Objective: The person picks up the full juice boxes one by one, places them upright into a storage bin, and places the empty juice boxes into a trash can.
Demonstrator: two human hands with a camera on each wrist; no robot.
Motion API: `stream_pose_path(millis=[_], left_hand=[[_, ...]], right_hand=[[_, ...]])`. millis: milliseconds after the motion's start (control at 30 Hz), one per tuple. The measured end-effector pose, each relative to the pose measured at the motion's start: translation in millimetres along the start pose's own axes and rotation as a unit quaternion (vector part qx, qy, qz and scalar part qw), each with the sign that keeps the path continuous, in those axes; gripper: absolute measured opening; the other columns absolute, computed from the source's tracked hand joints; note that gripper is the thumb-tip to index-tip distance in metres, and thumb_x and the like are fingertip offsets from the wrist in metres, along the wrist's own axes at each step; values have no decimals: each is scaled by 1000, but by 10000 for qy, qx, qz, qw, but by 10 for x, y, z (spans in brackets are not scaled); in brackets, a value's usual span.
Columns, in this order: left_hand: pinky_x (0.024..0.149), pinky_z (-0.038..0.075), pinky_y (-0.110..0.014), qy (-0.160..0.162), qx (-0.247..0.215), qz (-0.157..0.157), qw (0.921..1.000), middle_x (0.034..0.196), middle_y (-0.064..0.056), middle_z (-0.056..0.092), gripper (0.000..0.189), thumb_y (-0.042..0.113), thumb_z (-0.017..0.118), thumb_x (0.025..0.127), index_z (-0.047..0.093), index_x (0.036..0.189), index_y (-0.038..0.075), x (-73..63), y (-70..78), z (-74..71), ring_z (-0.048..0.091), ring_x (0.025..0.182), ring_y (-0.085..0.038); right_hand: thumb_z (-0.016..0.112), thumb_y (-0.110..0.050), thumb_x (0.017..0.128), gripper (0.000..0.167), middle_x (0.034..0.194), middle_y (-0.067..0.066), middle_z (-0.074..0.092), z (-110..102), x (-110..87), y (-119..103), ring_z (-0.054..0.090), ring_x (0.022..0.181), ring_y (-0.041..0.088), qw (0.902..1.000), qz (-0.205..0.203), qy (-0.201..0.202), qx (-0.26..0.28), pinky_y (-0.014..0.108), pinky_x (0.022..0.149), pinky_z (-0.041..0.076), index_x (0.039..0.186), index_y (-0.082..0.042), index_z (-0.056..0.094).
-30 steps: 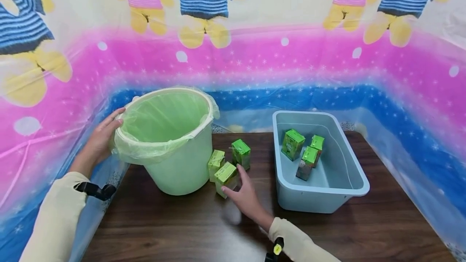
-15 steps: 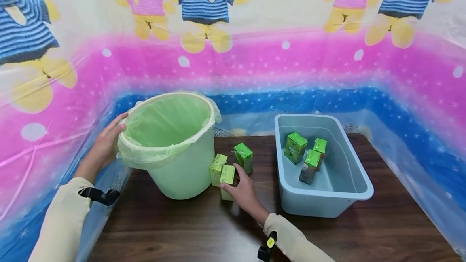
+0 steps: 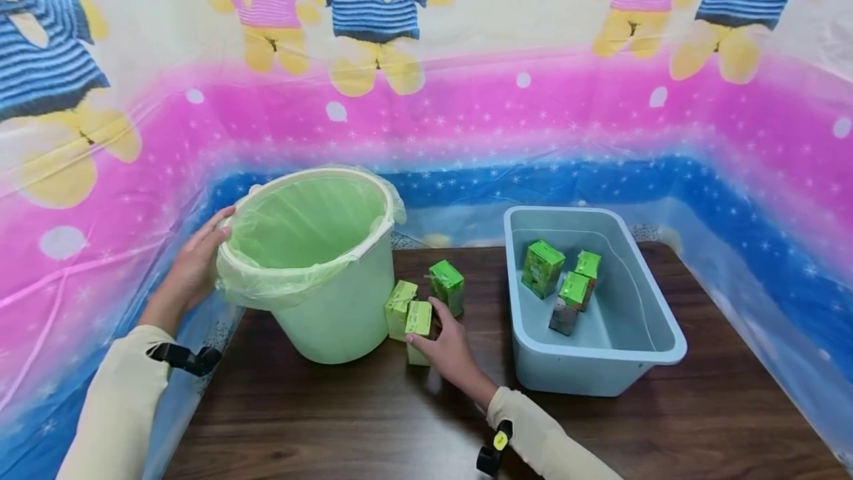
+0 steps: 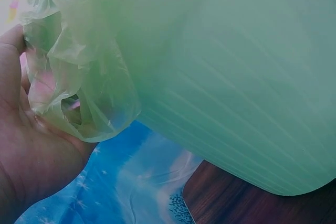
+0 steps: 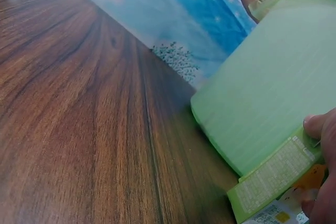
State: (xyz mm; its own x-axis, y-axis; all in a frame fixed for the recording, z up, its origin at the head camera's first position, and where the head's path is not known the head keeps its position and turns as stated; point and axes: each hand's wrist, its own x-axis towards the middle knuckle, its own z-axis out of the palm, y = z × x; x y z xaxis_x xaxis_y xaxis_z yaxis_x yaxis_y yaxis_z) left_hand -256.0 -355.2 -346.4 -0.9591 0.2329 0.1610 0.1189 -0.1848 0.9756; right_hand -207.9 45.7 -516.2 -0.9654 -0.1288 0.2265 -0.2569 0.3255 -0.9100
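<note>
A pale green bucket [image 3: 340, 317] lined with a thin green plastic bag [image 3: 266, 284] stands at the left of the table. My left hand [image 3: 189, 265] holds its left rim over the bag; in the left wrist view the hand [image 4: 37, 145] lies against the bag's overhang [image 4: 89, 77]. My right hand [image 3: 453, 347] pinches a small light green drink carton [image 3: 418, 318] between thumb and fingers, upright at table level. Another light green carton [image 3: 398, 310] stands beside it against the bucket. Just behind my right fingers is a darker green carton [image 3: 446, 287].
A grey-blue plastic tub [image 3: 593, 376] stands at the right, with several green-topped cartons [image 3: 543, 269] inside. Brown wood-grain table [image 3: 320, 421] shows in front. A printed bear curtain [image 3: 466, 117] surrounds the back and sides.
My right hand has closed its grip on the near light green carton, which has turned and shifted slightly right. The left hand keeps its place on the bucket's rim. The head view shifted slightly.
</note>
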Motion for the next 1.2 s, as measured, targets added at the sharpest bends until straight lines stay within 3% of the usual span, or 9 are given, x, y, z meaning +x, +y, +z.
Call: stream_pose_path(millis=[233, 400, 733, 933, 1200], left_hand=[[80, 57, -21, -91, -116, 145, 9998, 131, 5, 54, 62, 16, 38, 111, 5, 164, 14, 5, -13, 6, 67, 93, -9], [82, 56, -21, -157, -176, 159, 9996, 134, 6, 51, 62, 16, 37, 112, 4, 164, 14, 30, 3, -3, 66, 97, -9], [80, 57, -24, -176, -230, -59, 9996, 135, 6, 48, 63, 17, 36, 112, 3, 165, 18, 24, 10, -1, 66, 97, -10], [78, 57, -24, -161, -235, -17, 9996, 132, 5, 52, 64, 16, 36, 111, 1, 165, 16, 4, 27, -3, 67, 91, -10], [79, 58, -24, -255, -432, 20, 9987, 130, 4, 57, 64, 14, 35, 111, -1, 164, 15, 23, -4, 7, 68, 91, -11]], right_hand=[[79, -16, 91, 80, 148, 23, 47, -199, -108, -213, 49, 135, 40, 9972, -550, -153, 492, 52, 104, 48, 156, -5, 34], [81, -21, 89, 82, 153, 16, 46, -445, -208, -441, 48, 137, 34, 9968, -731, -281, 161, 53, 105, 47, 157, -13, 35], [83, -19, 87, 86, 155, 4, 43, -914, -367, -971, 49, 137, 24, 9906, -1227, -593, -131, 42, 105, 48, 158, -25, 34], [83, -16, 87, 85, 152, 2, 47, -1072, -311, -1291, 53, 133, 21, 9846, -1510, -874, -44, 38, 102, 51, 157, -24, 35], [77, -5, 90, 80, 151, 6, 47, -1141, -170, -1714, 52, 133, 21, 9685, -1846, -1476, 790, 36, 104, 49, 158, -15, 35]])
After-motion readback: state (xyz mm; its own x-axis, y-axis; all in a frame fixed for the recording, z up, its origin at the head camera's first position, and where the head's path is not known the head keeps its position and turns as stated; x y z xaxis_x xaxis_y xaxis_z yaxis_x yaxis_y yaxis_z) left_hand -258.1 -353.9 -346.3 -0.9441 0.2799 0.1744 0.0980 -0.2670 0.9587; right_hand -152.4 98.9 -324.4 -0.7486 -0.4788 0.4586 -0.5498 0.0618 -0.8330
